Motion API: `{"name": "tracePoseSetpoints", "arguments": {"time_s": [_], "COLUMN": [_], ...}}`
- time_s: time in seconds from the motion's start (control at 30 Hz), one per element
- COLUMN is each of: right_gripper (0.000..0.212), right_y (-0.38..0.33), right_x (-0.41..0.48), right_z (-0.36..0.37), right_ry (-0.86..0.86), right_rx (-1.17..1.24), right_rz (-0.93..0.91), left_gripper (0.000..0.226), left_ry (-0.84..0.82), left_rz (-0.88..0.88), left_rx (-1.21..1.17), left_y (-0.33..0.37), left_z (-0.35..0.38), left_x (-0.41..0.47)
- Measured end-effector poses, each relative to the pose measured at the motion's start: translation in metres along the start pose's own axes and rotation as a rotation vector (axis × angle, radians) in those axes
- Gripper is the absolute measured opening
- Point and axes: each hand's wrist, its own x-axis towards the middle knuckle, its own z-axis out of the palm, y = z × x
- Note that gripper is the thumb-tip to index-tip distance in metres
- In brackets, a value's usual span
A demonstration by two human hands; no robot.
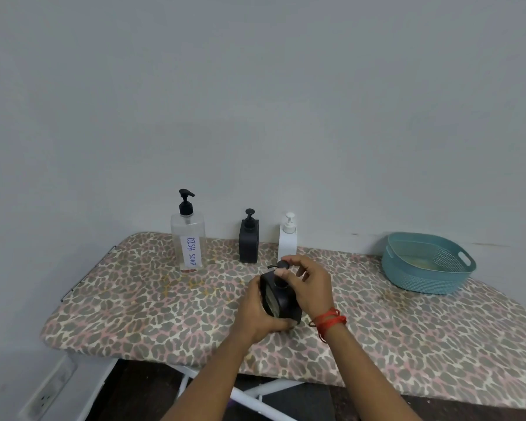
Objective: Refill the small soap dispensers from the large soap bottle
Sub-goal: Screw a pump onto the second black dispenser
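Observation:
A small black soap dispenser (278, 302) is held tilted just above the middle of the table. My left hand (257, 311) grips its body from the left. My right hand (308, 284) pinches its black pump top (283, 265). The large clear bottle (189, 241), labelled DISH SOAP, stands upright at the back left with its black pump on. A second black dispenser (249, 241) and a white dispenser (287, 240) stand upright against the wall behind my hands.
The table (134, 299) wears a leopard-print cover and its front edge runs below my wrists. A teal plastic basket (427, 262) sits at the back right. A grey wall stands directly behind the bottles. A wall socket (44, 399) is low at the left.

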Motion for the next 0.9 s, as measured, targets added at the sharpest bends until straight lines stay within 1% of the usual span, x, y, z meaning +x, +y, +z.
{"name": "tracePoseSetpoints", "arguments": {"time_s": [0.07,0.2,0.3,0.43,0.53,0.57,0.63,0.7,0.73,0.77,0.83,0.87,0.9], "right_gripper": [0.015,0.028,0.03,0.031,0.031,0.03,0.025,0.025,0.034,0.046,0.065,0.07,0.07], "right_y": [0.003,-0.001,-0.005,-0.005,-0.002,0.001,0.008,0.017,0.021,0.024,0.024,0.02,0.015], "right_x": [0.006,0.014,0.018,0.018,0.017,0.015,0.006,-0.007,-0.013,-0.019,-0.024,-0.024,-0.023], "right_z": [-0.002,-0.008,-0.013,-0.018,-0.021,-0.023,-0.027,-0.028,-0.027,-0.026,-0.021,-0.018,-0.013], "right_ry": [-0.056,-0.245,-0.329,-0.389,-0.373,-0.333,-0.198,-0.115,-0.125,-0.163,-0.244,-0.269,-0.287], "right_rx": [0.034,0.176,0.17,0.148,0.138,0.142,0.177,0.183,0.146,0.087,-0.04,-0.1,-0.157], "right_rz": [0.055,0.096,0.105,0.101,0.116,0.139,0.214,0.3,0.333,0.36,0.401,0.401,0.376], "left_gripper": [0.118,0.118,0.114,0.114,0.119,0.119,0.115,0.108,0.105,0.103,0.109,0.111,0.111], "left_ry": [-0.029,-0.108,-0.136,-0.145,-0.142,-0.143,-0.159,-0.186,-0.179,-0.158,-0.103,-0.091,-0.085], "left_rz": [-0.015,-0.044,-0.049,-0.049,-0.06,-0.062,-0.05,-0.012,0.008,0.03,0.03,0.025,0.031], "left_rx": [-0.016,-0.027,-0.043,-0.057,-0.09,-0.086,-0.034,0.111,0.231,0.379,0.709,0.808,0.853], "left_y": [0.0,-0.001,-0.002,-0.007,-0.004,-0.003,-0.004,-0.006,-0.008,-0.013,-0.028,-0.033,-0.035], "left_z": [-0.002,-0.009,-0.012,-0.01,-0.01,-0.009,-0.01,-0.012,-0.013,-0.014,-0.016,-0.015,-0.015], "left_x": [0.002,0.007,0.009,0.01,0.009,0.009,0.008,0.0,-0.006,-0.012,-0.018,-0.02,-0.02]}}
